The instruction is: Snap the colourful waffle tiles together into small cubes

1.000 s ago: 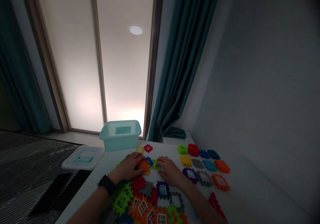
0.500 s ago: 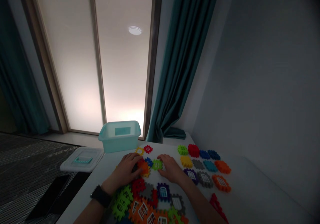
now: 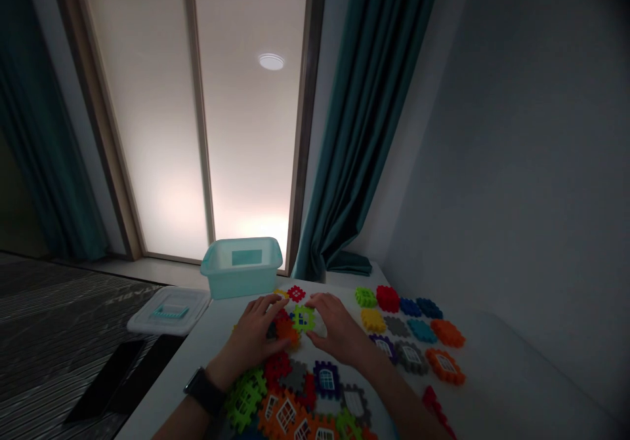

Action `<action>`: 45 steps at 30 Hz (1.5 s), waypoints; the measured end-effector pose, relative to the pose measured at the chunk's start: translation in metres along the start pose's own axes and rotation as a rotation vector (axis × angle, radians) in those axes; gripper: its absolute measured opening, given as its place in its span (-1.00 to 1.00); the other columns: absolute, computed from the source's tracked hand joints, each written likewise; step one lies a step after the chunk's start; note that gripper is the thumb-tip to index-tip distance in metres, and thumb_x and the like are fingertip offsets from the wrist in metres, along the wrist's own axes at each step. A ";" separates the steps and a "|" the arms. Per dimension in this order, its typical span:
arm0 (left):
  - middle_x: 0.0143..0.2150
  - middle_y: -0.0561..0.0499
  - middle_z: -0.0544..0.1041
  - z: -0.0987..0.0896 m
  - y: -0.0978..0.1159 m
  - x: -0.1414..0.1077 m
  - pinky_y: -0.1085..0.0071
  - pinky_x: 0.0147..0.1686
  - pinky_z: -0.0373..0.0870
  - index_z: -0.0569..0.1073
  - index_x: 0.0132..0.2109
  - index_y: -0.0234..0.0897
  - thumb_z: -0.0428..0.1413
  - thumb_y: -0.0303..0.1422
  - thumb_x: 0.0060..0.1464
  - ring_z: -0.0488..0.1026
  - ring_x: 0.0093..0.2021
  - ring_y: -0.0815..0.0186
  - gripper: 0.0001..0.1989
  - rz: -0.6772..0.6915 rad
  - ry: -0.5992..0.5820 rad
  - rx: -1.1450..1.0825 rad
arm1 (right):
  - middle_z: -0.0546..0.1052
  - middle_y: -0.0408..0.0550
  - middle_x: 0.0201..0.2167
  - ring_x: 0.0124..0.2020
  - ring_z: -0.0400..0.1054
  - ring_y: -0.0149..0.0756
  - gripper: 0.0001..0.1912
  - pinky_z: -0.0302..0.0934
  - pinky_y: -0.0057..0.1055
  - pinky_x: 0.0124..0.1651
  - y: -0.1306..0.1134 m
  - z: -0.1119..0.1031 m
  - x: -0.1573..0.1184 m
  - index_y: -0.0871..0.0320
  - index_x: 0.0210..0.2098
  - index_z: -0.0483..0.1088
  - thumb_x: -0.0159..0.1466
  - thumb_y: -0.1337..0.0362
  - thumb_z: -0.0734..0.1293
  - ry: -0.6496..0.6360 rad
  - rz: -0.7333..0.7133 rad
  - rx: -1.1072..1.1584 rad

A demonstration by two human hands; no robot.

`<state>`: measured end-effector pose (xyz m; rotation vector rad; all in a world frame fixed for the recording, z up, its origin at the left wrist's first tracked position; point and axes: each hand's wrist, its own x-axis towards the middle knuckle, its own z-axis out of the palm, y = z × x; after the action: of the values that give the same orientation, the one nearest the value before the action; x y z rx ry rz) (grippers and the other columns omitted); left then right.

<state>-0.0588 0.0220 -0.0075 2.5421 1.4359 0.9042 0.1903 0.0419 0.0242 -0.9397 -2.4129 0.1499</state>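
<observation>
Head view: the left hand [image 3: 249, 338] has its fingers spread and curved down over an orange tile [image 3: 288, 332] and a red tile [image 3: 281, 319], both interlocking plastic pieces. Whether those fingers are gripping or only resting on them, I cannot tell. The right hand [image 3: 335, 332] has its fingers slightly apart, their tips at the right edge of a green tile [image 3: 304, 319]. No clear pinch shows.

The green tile sits between the hands, just above the orange one and overlapping a blue tile [image 3: 291, 314]. A small red tile [image 3: 296, 293] and a yellow tile [image 3: 281, 292] lie just beyond the hands. A black watch [image 3: 203, 391] wraps the left wrist.

Nearer the person, a heap of tiles [image 3: 295, 397] lies below both wrists, in lime, orange, red, gray and purple, several with white window frames. To the right, loose tiles lie in rough rows on the white table [image 3: 197, 345]: green, red, blue and navy at the back, yellow, gray, teal and orange next, then purple, gray and orange window tiles. A red piece [image 3: 436, 407] lies apart near the table's front.

Past the far edge, a pale teal tub [image 3: 241, 271] stands by the hands' side of the table, and its lid [image 3: 170, 311] lies on the table's left corner. A teal curtain [image 3: 364, 119] hangs beside a frosted window [image 3: 197, 112].
</observation>
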 end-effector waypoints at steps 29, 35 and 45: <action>0.15 -0.12 0.36 0.000 -0.001 0.000 0.08 0.15 0.35 0.34 0.23 -0.07 0.27 -0.39 0.00 0.36 0.15 0.02 -0.37 0.073 0.204 -0.149 | 0.50 0.03 0.02 0.12 0.35 -0.08 -0.60 0.12 0.09 0.29 -0.011 0.003 0.001 0.07 0.02 0.29 0.21 0.38 0.39 0.189 -0.232 -0.051; 0.16 -0.12 0.33 0.002 -0.003 0.000 0.07 0.17 0.33 0.35 0.22 -0.07 0.26 -0.39 0.01 0.35 0.16 0.03 -0.39 0.051 0.189 -0.226 | 0.51 0.06 0.05 0.13 0.36 -0.09 -0.70 0.17 0.08 0.27 -0.015 0.007 0.001 0.08 -0.02 0.33 0.27 0.38 0.35 0.226 -0.272 -0.101; -0.02 -0.07 0.42 -0.005 0.005 0.005 0.19 0.09 0.38 0.49 -0.08 -0.18 0.15 -0.30 0.16 0.42 0.02 0.13 -0.81 -0.077 0.197 -0.526 | 0.49 0.05 0.03 0.13 0.34 -0.12 -0.84 0.28 -0.01 0.19 -0.015 0.016 0.001 0.08 -0.17 0.38 0.33 0.46 0.27 0.387 -0.245 -0.076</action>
<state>-0.0556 0.0226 0.0006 2.0451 1.1316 1.3397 0.1720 0.0329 0.0153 -0.6278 -2.1579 -0.1983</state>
